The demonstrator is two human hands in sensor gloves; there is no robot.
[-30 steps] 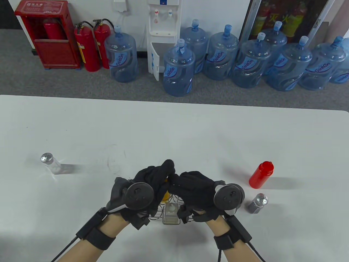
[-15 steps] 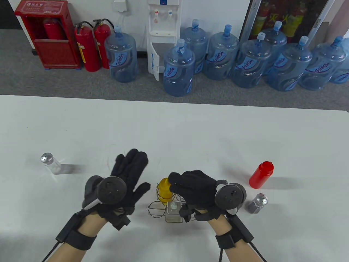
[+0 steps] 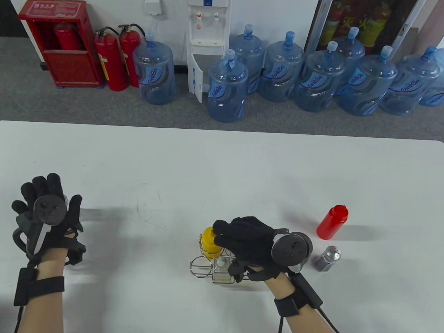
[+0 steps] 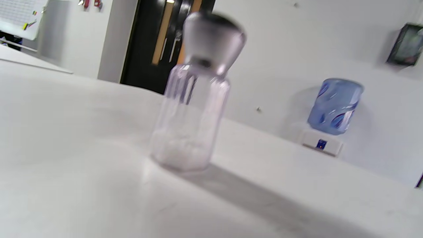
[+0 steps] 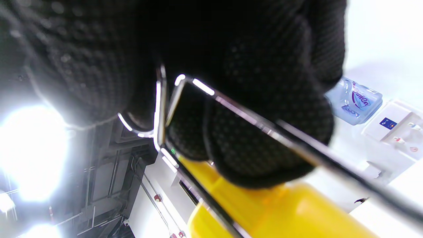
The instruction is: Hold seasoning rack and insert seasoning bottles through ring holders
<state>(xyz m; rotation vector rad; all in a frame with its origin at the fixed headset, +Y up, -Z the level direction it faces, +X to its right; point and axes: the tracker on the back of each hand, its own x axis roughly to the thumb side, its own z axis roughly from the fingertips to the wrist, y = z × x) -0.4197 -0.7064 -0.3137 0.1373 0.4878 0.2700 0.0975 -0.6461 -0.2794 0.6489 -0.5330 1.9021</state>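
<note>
The table view looks down from above the near edge of the table [image 3: 222,156], facing the far wall. The left wrist view sits low, close to a shaker [image 4: 195,99], which the table view hides behind the left hand. The right wrist view looks upward, very close to the rack [image 5: 185,109] and yellow bottle [image 5: 281,211]; the table view shows both.

**Shaker close up on the tabletop**

A clear shaker [image 4: 191,115] with a grey metal cap stands on the white tabletop [image 4: 82,185] — blurred and leaning in the tilted frame, with white grains low inside and a shadow running right. Behind it are a dark door [image 4: 158,43], a pale wall, and a blue water jug [image 4: 334,105] on a white dispenser [image 4: 320,143]. No fingers show.
</note>
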